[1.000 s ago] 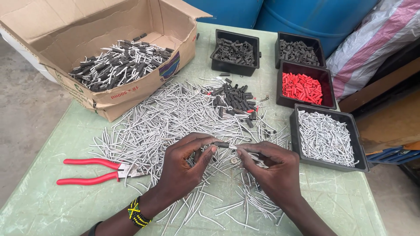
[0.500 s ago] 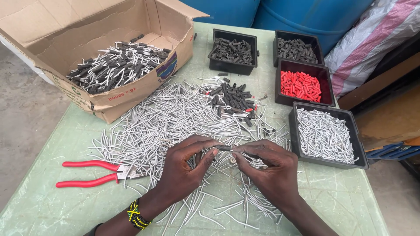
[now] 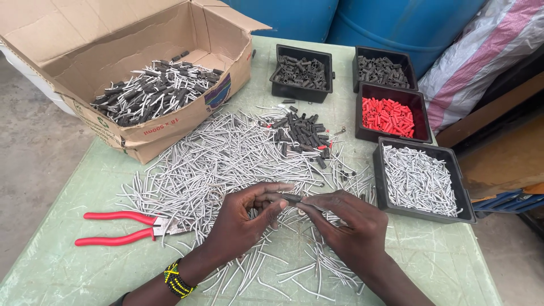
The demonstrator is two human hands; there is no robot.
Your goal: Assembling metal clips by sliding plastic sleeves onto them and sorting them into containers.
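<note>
Both hands meet over the middle of the desk, each grip pinched on the same small piece: the left hand point(image 3: 246, 218) and the right hand point(image 3: 345, 224) clench a short dark sleeve point(image 3: 292, 198) between thumb and fingertips, held just above the heap of grey wire pieces point(image 3: 226, 156). Compared with half a second ago, the hands have barely shifted; the fingertips stay closed together at the same spot and nothing else on the desk has moved. Red-handled pliers point(image 3: 122, 226) lie left of the left hand, beside a beaded wristband point(image 3: 177, 280). A small pile of dark sleeves point(image 3: 300, 133) sits on the far side of the wire heap. An open cardboard box point(image 3: 141, 68) at the far left holds sleeved wires. Four black trays stand to the right: two with dark sleeves point(image 3: 301, 72), one with red sleeves point(image 3: 391, 116), one with grey wire bits point(image 3: 419, 178). The desk point(image 3: 442, 260) has a pale green cover; blue barrels point(image 3: 396, 22) stand behind it, and bare concrete floor point(image 3: 28, 147) shows at the left.
</note>
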